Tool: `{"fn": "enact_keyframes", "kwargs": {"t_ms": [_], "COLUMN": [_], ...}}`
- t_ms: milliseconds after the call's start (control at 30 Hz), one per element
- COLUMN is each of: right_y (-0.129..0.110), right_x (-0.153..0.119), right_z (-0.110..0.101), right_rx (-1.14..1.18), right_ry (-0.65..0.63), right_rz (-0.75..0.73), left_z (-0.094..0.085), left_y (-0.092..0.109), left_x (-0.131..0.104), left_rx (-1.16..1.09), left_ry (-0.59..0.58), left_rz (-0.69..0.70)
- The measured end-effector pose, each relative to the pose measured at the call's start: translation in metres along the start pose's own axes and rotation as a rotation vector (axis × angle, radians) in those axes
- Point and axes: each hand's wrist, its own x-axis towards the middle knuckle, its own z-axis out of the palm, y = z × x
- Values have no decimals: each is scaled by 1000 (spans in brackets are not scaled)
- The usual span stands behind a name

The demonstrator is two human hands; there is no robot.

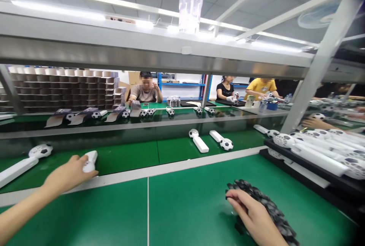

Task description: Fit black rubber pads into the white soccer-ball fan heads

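The left hand is holding a white device at the green belt's near edge, its grip clasped around it. Over the nearer green surface, the right hand is pinching a small black piece (its grip closed at the fingertips) beside a pile of black pieces, while football-headed white devices are lying stacked rightward.

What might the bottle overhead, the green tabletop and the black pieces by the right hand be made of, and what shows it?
Bottle: likely clear plastic, glossy; light shines through.
Tabletop: perhaps a rubbery or plastic sheet, smooth; even colour, soft sheen.
Black pieces: possibly plastic or rubber, fairly shiny; pale highlights.
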Motion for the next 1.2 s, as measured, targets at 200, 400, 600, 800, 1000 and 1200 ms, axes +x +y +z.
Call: {"fn": "enact_keyframes", "kwargs": {"t_ms": [200, 400, 600, 800, 1000, 1200], "right_y": [-13, -30, -36, -37, -48, -53], "right_x": [-2, -5, -7, -7, -14, -15], "right_z": [-2, 0, 0, -7, -2, 13], "right_rx": [103, 150, 238, 350, 342, 338], "right_ry": [7, -120, -141, -112, -179, -152], "right_rz": [-24, -91, -83, -58, -250, -248], "left_z": [-9, -7, 29, 44, 51, 53], "left_y": [97, 177, 257, 298, 293, 291], "left_x": [-63, -87, -101, -101, -98, -96], "left_rx": [40, -46, -148, -225, -276, -361], "left_ry": [-392, -351, -396, -446, -467, -471], "left_rz": [118, 584, 602, 515, 509, 503]}}
